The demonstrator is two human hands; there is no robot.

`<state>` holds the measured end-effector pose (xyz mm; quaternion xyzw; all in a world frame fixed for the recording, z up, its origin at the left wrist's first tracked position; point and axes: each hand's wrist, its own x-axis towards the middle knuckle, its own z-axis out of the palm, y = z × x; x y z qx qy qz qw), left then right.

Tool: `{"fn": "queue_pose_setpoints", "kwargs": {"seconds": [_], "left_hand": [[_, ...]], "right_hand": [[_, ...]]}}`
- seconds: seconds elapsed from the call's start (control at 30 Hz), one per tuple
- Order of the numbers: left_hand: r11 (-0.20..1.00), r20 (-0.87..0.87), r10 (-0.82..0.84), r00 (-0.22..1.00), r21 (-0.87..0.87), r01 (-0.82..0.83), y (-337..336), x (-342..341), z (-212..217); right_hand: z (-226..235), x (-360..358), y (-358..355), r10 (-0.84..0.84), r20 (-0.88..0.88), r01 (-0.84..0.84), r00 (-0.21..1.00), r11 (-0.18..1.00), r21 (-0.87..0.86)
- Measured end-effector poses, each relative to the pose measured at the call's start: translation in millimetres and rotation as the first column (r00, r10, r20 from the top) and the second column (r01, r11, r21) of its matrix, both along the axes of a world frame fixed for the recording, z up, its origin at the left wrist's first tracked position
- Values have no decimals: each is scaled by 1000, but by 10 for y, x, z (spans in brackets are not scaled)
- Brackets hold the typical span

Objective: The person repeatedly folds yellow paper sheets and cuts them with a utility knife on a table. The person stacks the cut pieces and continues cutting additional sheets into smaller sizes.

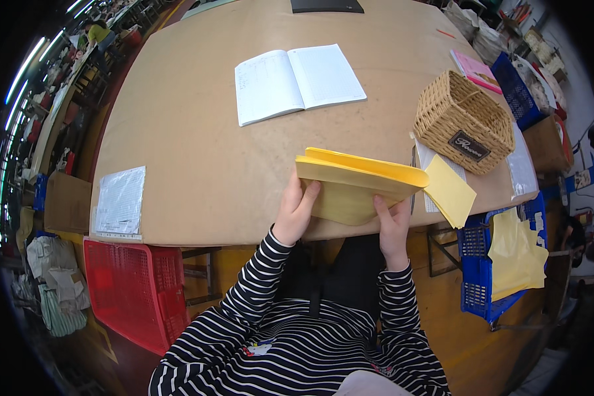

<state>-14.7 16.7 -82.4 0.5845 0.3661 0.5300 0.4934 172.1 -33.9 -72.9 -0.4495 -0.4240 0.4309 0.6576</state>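
Holding a stack of yellow padded envelopes (pixel 356 178) at the near edge of a brown table (pixel 198 132), both hands are seen closed on it.

The left hand (pixel 296 210) is clamped on the stack's left end, fingers curled up over its face; the right hand (pixel 393 224) is gripped on the lower right edge, thumb laid on top; the stack is tilted up off the table, its upper leaves fanned apart; the work is judged to be mid-way, since one loose yellow sheet (pixel 450 191) lies just beside the stack to the right and more yellow sheets (pixel 516 254) are draped over a blue crate (pixel 474 264) below; an open notebook (pixel 297 82) and a wicker basket (pixel 464 122) are left well apart, further back.
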Motion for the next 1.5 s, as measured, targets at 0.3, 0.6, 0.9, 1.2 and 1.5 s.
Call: {"fn": "queue_pose_setpoints", "kwargs": {"seconds": [0.3,0.6,0.9,1.2,1.5], "left_hand": [[997,158,-29,987,79,17,-12,-45,15],[996,230,-38,972,-71,56,62,-206,98],[988,304,124,945,-131,-87,66,-154,139],[944,-142,297,944,192,-268,-341,37,683],[992,-120,56,991,115,-42,-363,132,795]], "right_hand": [[67,-76,-34,10,-42,-9,999,1000,8],[73,-45,-64,43,-21,-45,999,996,-74],[62,-64,-46,20,-70,-20,997,1000,2],[313,-103,-101,181,448,-256,876,960,114],[215,-343,-273,-50,269,83,962,990,-112]]}}
